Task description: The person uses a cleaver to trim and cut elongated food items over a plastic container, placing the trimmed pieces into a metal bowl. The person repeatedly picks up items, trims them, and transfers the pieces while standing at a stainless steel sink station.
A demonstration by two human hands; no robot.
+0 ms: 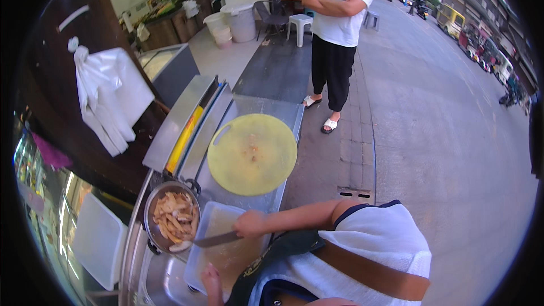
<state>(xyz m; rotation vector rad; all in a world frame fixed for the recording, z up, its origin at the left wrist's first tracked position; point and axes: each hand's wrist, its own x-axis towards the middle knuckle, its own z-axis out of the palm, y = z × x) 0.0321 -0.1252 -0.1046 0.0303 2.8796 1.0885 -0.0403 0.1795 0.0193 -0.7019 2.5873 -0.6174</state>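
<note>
My right hand (250, 224) grips a knife (216, 239) by its handle. Its broad blade points left across a translucent plastic tub (207, 225), with the tip near the rim of a steel pot (149, 225). Pale orange-brown strips of food (175, 219) fill much of that pot, which has dark handles. My left hand (210, 274) is low over the tub's near side; its fingers are small and blurred, so I cannot tell whether they hold anything. Beyond the tub lies a round yellow-green cutting board (250, 170) with small food scraps on it.
A steel sink (165, 278) lies left of the tub. White plastic bags (112, 93) hang on a dark post. A yellow box (185, 138) sits in a metal slot behind the board. A person (340, 8) stands with folded arms past the counter. A paved street (416, 136) runs at the right.
</note>
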